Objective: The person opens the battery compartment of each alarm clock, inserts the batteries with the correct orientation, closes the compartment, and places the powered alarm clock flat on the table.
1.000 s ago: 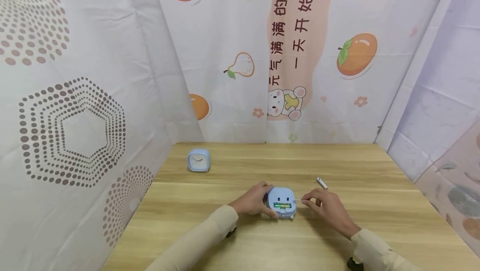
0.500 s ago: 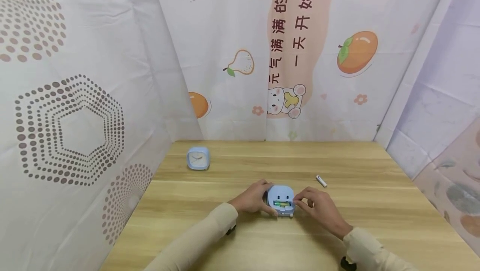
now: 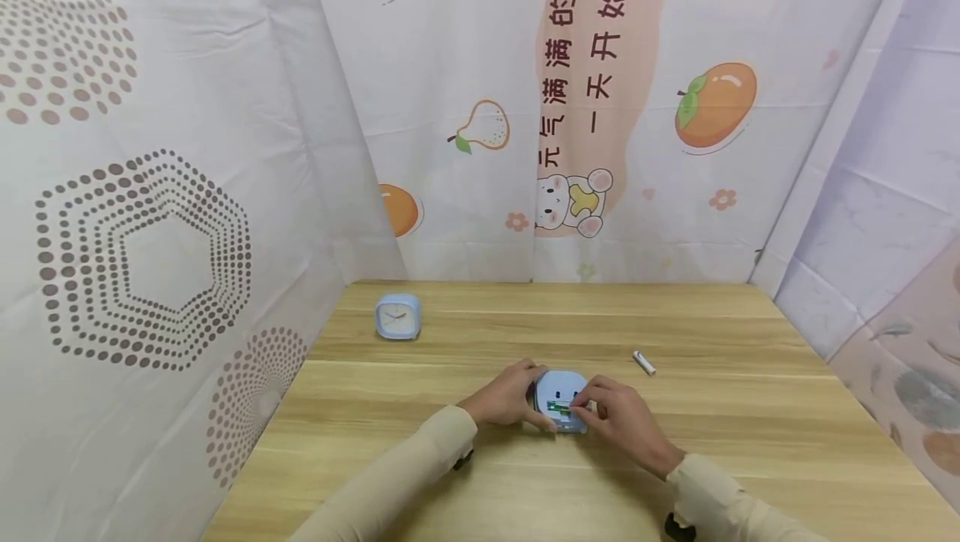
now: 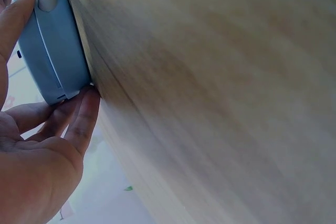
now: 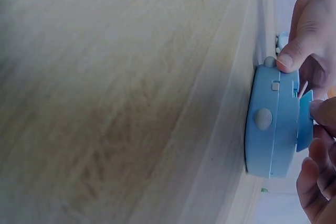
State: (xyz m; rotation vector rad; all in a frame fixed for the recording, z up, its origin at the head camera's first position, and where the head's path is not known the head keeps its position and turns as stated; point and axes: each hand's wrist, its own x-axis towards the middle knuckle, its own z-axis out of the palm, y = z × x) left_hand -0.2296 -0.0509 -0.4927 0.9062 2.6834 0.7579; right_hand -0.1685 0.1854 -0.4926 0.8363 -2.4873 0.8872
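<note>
A light blue clock (image 3: 561,381) lies with its back up on the table, its battery slot uncovered and a green battery (image 3: 557,408) inside. My left hand (image 3: 510,398) grips it from the left, the thumb at the near edge and the other fingers around the far side. In the right wrist view, a small blue battery cover (image 5: 305,121) stands at an angle against the clock's back. My right hand (image 3: 621,419) pinches that cover between thumb and fingertips, partly hiding the slot's right end in the head view.
A second light blue clock (image 3: 398,317) stands upright at the back left of the wooden table (image 3: 510,325). Right of the hands lies a white cylindrical battery (image 3: 643,363). Printed curtains (image 3: 450,208) hang behind the table and along both sides.
My right hand has moved left, from beside the clock to over its battery slot, carrying the cover. The left hand keeps its grip and the clock stays in place.
</note>
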